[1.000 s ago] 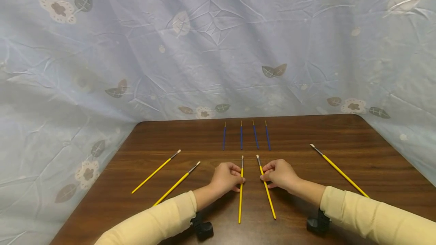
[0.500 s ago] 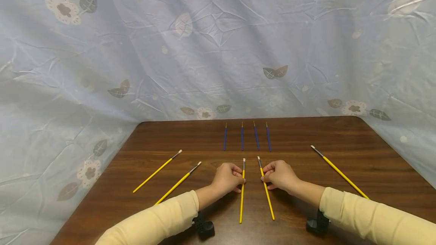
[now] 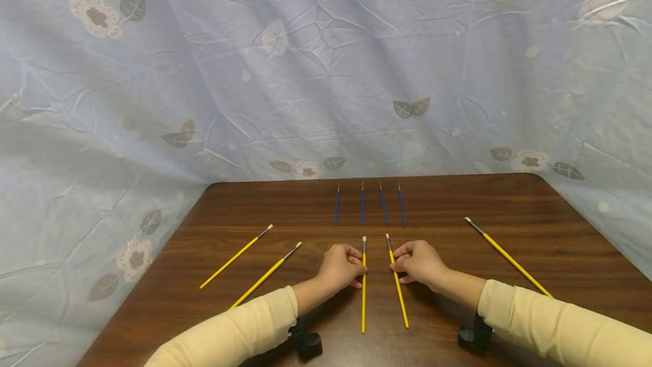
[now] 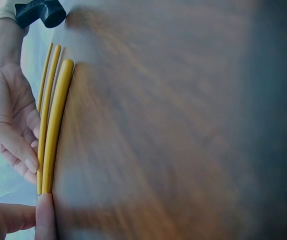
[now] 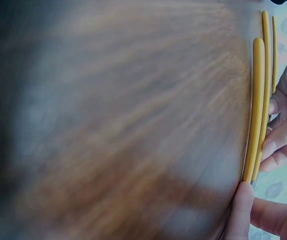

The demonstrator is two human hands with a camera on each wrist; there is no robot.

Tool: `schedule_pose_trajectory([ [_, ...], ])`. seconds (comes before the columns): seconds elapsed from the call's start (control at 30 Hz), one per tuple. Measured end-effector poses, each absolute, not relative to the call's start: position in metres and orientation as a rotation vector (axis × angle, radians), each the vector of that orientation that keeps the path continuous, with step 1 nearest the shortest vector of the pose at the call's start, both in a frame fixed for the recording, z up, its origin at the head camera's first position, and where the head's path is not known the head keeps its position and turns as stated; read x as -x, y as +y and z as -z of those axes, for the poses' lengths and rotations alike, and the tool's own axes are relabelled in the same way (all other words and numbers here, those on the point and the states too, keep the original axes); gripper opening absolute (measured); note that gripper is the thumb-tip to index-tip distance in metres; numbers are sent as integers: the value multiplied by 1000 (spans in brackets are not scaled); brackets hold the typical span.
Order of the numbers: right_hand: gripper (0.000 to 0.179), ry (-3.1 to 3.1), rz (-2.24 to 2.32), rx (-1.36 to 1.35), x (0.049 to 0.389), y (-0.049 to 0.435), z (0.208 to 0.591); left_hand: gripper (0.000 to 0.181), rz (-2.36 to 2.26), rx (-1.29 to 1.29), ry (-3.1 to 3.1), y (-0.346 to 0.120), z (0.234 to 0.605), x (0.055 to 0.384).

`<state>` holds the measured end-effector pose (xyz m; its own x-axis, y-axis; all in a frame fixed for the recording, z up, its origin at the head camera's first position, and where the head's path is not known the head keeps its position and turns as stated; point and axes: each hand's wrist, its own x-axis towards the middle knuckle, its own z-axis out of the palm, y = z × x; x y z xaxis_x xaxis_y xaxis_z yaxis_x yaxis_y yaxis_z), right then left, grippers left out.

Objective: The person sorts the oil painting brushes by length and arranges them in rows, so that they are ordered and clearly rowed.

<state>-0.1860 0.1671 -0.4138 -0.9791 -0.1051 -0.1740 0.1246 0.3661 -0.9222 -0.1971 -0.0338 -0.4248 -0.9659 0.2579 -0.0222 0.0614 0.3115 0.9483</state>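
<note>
In the head view two yellow paintbrushes lie near the middle of the table, bristles pointing away from me. My left hand (image 3: 338,266) pinches the left yellow paintbrush (image 3: 364,304) around the upper part of its handle. The right yellow paintbrush (image 3: 400,299), tilted a little with its tail end to the right, is pinched by my right hand (image 3: 421,262). A narrow strip of table separates the two brushes. The left wrist view shows fingers (image 4: 45,215) at the near handle (image 4: 58,115). Fingertips (image 5: 242,200) also meet a yellow handle (image 5: 255,110) in the right wrist view.
Several thin blue paintbrushes (image 3: 363,208) stand in a row near the table's back edge. Two more yellow paintbrushes (image 3: 236,255) lie slanted at the left, one partly behind my sleeve. Another yellow paintbrush (image 3: 514,259) slants at the right. A patterned curtain (image 3: 326,72) hangs behind the wooden table (image 3: 433,203).
The left brush's tail end has swung slightly right, so it lies straighter. The right brush's tail end has shifted slightly left. Both hands keep their pinch, and the other brushes stay put.
</note>
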Motion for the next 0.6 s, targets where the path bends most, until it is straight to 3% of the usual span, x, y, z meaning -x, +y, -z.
schedule_pose_trajectory([
  [0.6, 27, 2382, 1707, -22, 185, 168, 412, 22, -1786, -277, 2368, -33, 426, 195],
])
